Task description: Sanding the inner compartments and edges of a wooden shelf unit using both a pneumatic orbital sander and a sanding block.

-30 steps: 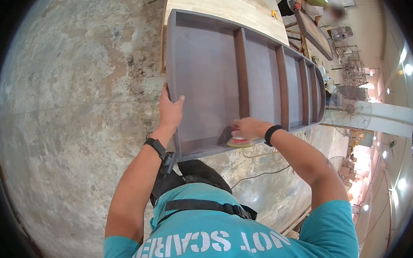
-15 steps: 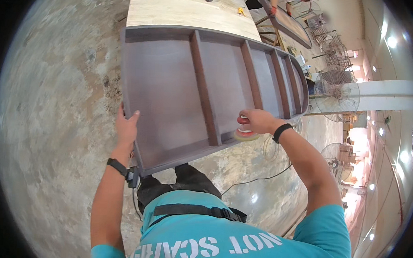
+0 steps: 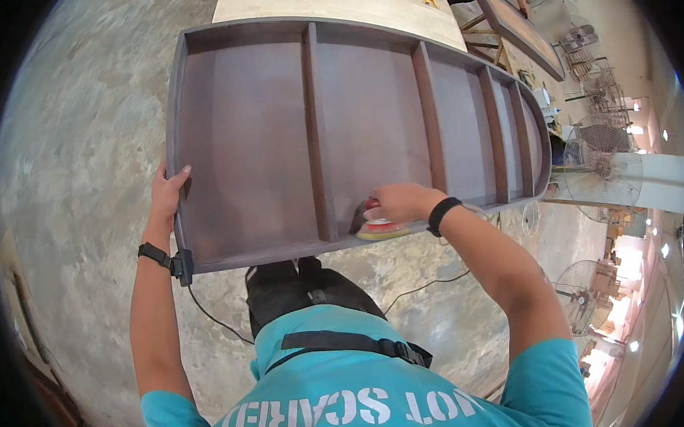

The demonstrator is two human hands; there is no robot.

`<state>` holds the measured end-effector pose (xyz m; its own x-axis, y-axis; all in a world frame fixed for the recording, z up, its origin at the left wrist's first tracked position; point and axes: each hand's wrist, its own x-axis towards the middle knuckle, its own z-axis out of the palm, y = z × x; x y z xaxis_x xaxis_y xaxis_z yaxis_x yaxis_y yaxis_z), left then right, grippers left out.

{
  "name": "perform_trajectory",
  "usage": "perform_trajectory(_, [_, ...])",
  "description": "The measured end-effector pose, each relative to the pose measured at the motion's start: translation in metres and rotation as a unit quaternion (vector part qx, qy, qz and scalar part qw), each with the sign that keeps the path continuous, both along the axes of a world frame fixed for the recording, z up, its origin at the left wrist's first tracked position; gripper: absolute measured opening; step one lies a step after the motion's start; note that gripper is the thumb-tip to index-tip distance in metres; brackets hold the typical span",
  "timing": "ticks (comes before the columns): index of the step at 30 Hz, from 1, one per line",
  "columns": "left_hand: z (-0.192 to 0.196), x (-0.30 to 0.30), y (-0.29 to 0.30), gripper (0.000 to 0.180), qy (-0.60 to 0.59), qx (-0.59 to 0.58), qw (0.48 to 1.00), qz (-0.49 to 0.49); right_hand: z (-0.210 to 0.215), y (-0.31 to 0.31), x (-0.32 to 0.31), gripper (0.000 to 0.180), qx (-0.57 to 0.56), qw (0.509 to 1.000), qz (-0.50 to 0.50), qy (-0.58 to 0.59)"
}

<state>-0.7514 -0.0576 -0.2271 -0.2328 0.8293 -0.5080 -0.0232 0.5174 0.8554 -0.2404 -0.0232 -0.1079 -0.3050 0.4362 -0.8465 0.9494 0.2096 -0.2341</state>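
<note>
A long, dark grey-brown shelf unit (image 3: 242,133) lies on its back before me, its rounded end off to the right and several dividers across it. My left hand (image 3: 169,194) is closed around the rim of its square left end, thumb on the inner side. In my right hand (image 3: 403,203) is a small red-and-white power sander (image 3: 379,229) with a yellowish pad. The sander sits at the near side rim, just right of the first divider (image 3: 319,136). My fingers and the tool's blur hide where exactly the pad touches.
Under the far side of the shelf is a pale wooden tabletop (image 3: 328,1) with a yellow tool (image 3: 431,0) on it. Another framed panel (image 3: 518,30) rests on a stand at the far right. Wire-caged fans (image 3: 604,152) stand beyond. A dark cable (image 3: 423,287) trails over the mottled floor.
The sander in my right hand has shifted left along the near rim. The shelf sits larger and further left in view. My left hand keeps its grip on the end.
</note>
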Motion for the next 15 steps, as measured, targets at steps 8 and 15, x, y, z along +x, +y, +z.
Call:
perform_trajectory(8, [-0.015, -0.003, -0.001, 0.077, -0.056, 0.036, 0.998, 0.007, -0.003, -0.006, -0.027, 0.051, 0.020, 0.999, 0.022, 0.013])
perform_trajectory(15, [-0.012, 0.002, 0.001, 0.080, -0.007, 0.005, 0.999, 0.042, -0.010, 0.007, 0.053, 0.049, 0.010, 0.998, 0.006, -0.068])
